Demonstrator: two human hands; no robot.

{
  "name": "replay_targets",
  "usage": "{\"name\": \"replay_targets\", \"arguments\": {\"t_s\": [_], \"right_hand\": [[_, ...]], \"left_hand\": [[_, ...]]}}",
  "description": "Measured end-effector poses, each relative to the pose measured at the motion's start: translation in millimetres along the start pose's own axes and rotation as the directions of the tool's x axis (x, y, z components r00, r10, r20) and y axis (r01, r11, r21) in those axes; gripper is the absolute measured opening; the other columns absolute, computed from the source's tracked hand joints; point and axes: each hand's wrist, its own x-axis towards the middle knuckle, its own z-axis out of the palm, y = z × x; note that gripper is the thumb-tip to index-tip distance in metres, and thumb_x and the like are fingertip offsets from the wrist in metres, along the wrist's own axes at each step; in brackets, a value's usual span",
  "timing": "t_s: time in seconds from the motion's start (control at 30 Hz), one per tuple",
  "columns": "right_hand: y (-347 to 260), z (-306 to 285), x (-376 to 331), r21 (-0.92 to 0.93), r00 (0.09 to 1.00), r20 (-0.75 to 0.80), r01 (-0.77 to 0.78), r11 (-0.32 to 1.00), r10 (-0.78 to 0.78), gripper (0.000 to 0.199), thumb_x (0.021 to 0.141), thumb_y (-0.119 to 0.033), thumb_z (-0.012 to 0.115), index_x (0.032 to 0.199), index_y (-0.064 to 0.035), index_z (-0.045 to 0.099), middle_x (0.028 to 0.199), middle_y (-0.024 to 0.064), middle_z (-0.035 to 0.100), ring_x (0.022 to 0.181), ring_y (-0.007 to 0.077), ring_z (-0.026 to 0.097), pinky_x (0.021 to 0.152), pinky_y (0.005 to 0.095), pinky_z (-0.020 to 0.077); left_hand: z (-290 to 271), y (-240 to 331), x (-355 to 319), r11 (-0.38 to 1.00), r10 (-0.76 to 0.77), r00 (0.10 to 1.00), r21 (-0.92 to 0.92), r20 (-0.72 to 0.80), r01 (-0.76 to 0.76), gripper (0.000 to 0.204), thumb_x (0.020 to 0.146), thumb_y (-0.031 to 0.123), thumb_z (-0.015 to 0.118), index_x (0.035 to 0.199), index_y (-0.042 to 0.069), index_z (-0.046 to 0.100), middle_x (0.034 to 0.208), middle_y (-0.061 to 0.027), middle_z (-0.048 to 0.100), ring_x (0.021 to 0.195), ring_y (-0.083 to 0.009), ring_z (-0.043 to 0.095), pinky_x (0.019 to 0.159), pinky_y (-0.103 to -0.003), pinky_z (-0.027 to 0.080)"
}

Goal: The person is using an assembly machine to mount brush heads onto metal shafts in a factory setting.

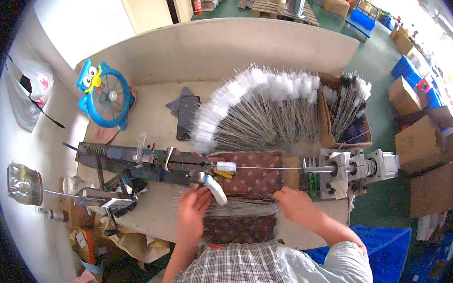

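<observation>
My left hand (pixel 193 204) is beside a lever with a white-wrapped handle (pixel 217 191), its fingers loosely stretched and slightly blurred. Whether they touch the lever is unclear. At the right end of a bundle of thin metal wires (pixel 238 208), my right hand (pixel 296 204) has thumb and fingers pinched together; what they hold is too small to make out. Beyond the hands, a white bristle piece (pixel 226 166) sits at the jaw of a long black clamp (pixel 183 162). A straight wire runs from it to the metal spindle (pixel 333 170) on the right.
Many finished white-tipped wire brushes (pixel 259 112) fan out behind the machine. A cardboard box (pixel 348 141) holds dark and white brushes. A blue toy-shaped fan (pixel 107 98) and a dark phone (pixel 187 118) lie toward the left back. A low panel (pixel 232 43) borders the table.
</observation>
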Motion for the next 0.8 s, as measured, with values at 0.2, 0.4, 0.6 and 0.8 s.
{"name": "replay_targets", "arguments": {"t_s": [0.2, 0.4, 0.6, 0.8], "right_hand": [[-6.8, 0.2, -0.6, 0.032, 0.993, -0.104, -0.054, 0.998, 0.058, 0.023, 0.072, -0.002, 0.055, 0.094, -0.0030, 0.051, 0.091, 0.0157, 0.053, 0.082, 0.0343, 0.059, 0.066, 0.0440, 0.0499], [-5.3, -28.3, -19.8, -0.094, 0.990, -0.143, -0.030, 0.995, 0.017, 0.026, 0.069, 0.000, 0.055, 0.094, -0.0028, 0.052, 0.089, 0.0147, 0.051, 0.083, 0.0340, 0.057, 0.068, 0.0401, 0.0500], [14.3, -109.1, -46.7, -0.137, 0.822, -0.568, -0.064, 0.989, -0.025, 0.021, 0.069, 0.007, 0.055, 0.089, 0.0000, 0.061, 0.077, 0.0118, 0.057, 0.071, 0.0303, 0.057, 0.061, 0.0363, 0.0474], [10.9, -116.5, -15.7, 0.034, 0.794, -0.608, 0.033, 0.999, -0.005, 0.018, 0.075, 0.001, 0.060, 0.092, -0.0011, 0.061, 0.087, 0.0107, 0.063, 0.076, 0.0270, 0.060, 0.066, 0.0333, 0.0501]], "left_hand": [[111.1, 37.9, -8.1, 0.915, -0.368, 0.929, -0.161, 0.042, 0.369, 0.017, 0.080, 0.023, 0.064, 0.084, 0.010, 0.053, 0.067, 0.0003, 0.049, 0.062, -0.0128, 0.050, 0.061, -0.027, 0.044], [79.2, 116.7, -27.0, 0.584, -0.370, 0.804, -0.556, 0.466, 0.591, 0.037, 0.089, 0.042, 0.048, 0.087, 0.007, 0.058, 0.060, 0.0000, 0.050, 0.045, -0.0125, 0.040, 0.053, -0.028, 0.039], [47.3, 78.3, -44.4, 0.869, -0.421, 0.850, -0.128, 0.315, 0.478, 0.037, 0.092, 0.037, 0.045, 0.089, 0.004, 0.060, 0.067, -0.0052, 0.059, 0.053, -0.0159, 0.052, 0.056, -0.032, 0.045], [113.7, 50.4, -17.1, 0.805, -0.034, 0.687, 0.427, 0.726, -0.411, 0.017, 0.088, 0.018, 0.055, 0.091, 0.002, 0.061, 0.082, -0.0128, 0.062, 0.065, -0.0171, 0.060, 0.058, -0.030, 0.049]]}}
